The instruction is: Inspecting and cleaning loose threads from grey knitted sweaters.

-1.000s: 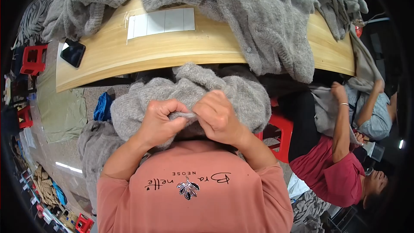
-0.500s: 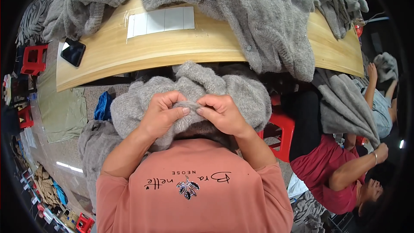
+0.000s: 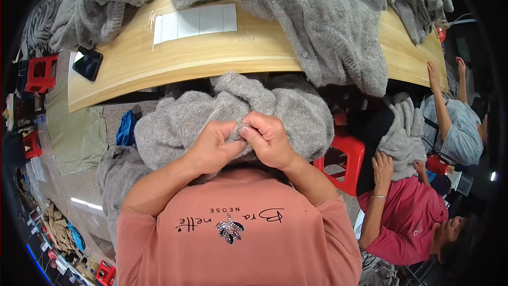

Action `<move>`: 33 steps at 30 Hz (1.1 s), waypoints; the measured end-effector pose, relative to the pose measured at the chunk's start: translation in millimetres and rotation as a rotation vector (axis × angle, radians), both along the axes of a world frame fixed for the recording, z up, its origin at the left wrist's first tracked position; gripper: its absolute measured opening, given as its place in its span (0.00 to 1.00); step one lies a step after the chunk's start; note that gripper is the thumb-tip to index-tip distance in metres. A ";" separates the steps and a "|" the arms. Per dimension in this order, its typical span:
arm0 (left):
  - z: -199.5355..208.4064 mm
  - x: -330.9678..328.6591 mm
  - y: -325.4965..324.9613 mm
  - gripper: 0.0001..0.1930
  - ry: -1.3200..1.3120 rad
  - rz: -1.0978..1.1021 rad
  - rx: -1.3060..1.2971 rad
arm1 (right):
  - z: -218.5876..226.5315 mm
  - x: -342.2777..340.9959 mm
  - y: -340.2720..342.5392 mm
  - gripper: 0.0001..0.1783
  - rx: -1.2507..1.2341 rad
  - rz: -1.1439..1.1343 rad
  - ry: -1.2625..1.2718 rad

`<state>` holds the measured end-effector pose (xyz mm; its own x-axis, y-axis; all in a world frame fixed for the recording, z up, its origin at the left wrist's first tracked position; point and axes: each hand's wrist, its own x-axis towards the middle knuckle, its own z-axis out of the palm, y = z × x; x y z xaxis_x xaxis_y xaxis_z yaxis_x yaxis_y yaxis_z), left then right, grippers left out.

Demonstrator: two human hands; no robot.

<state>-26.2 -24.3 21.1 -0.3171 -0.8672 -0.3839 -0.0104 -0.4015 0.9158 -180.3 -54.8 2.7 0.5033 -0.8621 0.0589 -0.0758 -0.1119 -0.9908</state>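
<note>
Pinching: left hand (image 3: 214, 147) and right hand (image 3: 269, 140), both on gray knit garment (image 3: 177, 122), frame center
Tabletop (image 3: 254, 55): smartphone (image 3: 87, 64), upper left

1. Garment workshop, evidently for knitwear, arranged about a wooden table (image 3: 211, 53).
2. On the table: grey knitted garments (image 3: 338, 32), heaped in loose folds along its far side.
3. Before the table's near edge: a grey knitted piece (image 3: 174, 122), held for handwork.
4. Beyond the table's right end: a co-worker in a red top (image 3: 405, 222), grey knitwear (image 3: 405, 132) across the lap; another co-worker in pale blue (image 3: 460, 140).
5. Left of the table: a red stool (image 3: 41, 74) and bundled knitwear (image 3: 39, 24).
6. Nearer than the table, far left: brown cloth (image 3: 57, 228), heaped.
</note>
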 end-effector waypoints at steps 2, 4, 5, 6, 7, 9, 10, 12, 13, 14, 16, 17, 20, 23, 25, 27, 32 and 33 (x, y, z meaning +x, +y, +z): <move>0.0 1.2 0.2 0.03 0.046 0.043 0.041 | -0.7 -0.9 1.4 0.03 -0.176 -0.053 0.059; 0.6 6.8 -2.0 0.04 0.084 0.019 0.077 | 1.2 -9.5 1.6 0.05 -0.350 -0.126 0.133; 1.5 10.9 -3.4 0.05 0.198 0.133 0.172 | 3.3 -17.9 1.4 0.09 -0.562 -0.251 0.174; 1.8 13.5 -4.8 0.06 0.318 0.241 0.264 | 5.2 -26.5 1.6 0.14 -0.774 -0.369 0.215; 2.2 15.6 -5.9 0.06 0.320 0.242 0.272 | 6.9 -35.3 3.6 0.14 -0.776 -0.372 0.227; 2.4 18.8 -8.6 0.06 0.266 0.297 0.171 | 10.4 -51.2 12.6 0.22 -0.574 -0.386 0.491; 2.7 19.4 -9.0 0.06 0.288 0.304 0.180 | 8.3 -53.2 17.0 0.25 -0.515 -0.352 0.550; 3.0 21.1 -9.8 0.06 0.249 0.310 0.153 | 2.6 -54.7 26.7 0.25 -0.500 -0.301 0.635; 2.9 21.9 -10.2 0.06 0.222 0.311 0.130 | -1.1 -54.9 30.1 0.24 -0.457 -0.268 0.732; 2.8 23.2 -10.9 0.06 0.205 0.314 0.135 | -5.2 -55.8 31.8 0.23 -0.476 -0.286 0.735; 2.6 26.0 -12.3 0.06 0.203 0.418 0.141 | -11.3 -58.4 34.0 0.23 -0.571 -0.369 0.705; 2.5 27.0 -13.1 0.06 0.211 0.402 0.133 | -13.1 -59.3 34.4 0.23 -0.657 -0.455 0.672; 3.3 29.1 -16.5 0.06 0.264 0.516 0.145 | -11.8 -61.5 32.5 0.22 -0.856 -0.474 0.645; 3.7 33.3 -21.5 0.08 0.384 0.583 0.161 | -1.2 -60.5 32.3 0.21 -0.270 -0.305 0.311; 1.8 39.2 -25.0 0.10 0.461 0.661 0.180 | 5.7 -66.3 25.5 0.20 0.446 -0.181 0.253; -2.9 46.1 -26.2 0.12 0.480 0.659 0.186 | 6.8 -67.7 21.5 0.23 0.621 -0.223 -0.297; -19.8 59.2 -21.0 0.15 0.404 0.662 0.137 | -9.5 -59.0 32.9 0.31 -0.254 -0.099 0.535; -21.4 61.6 -19.0 0.15 0.385 0.686 0.156 | -14.3 -56.3 35.5 0.30 -0.365 -0.161 0.504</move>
<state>35.5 -43.3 -0.3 0.1327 -0.8621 -0.4891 0.5908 -0.3275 0.7374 -236.6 -19.3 -11.6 0.4122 -0.8981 0.1532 -0.5659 -0.3842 -0.7295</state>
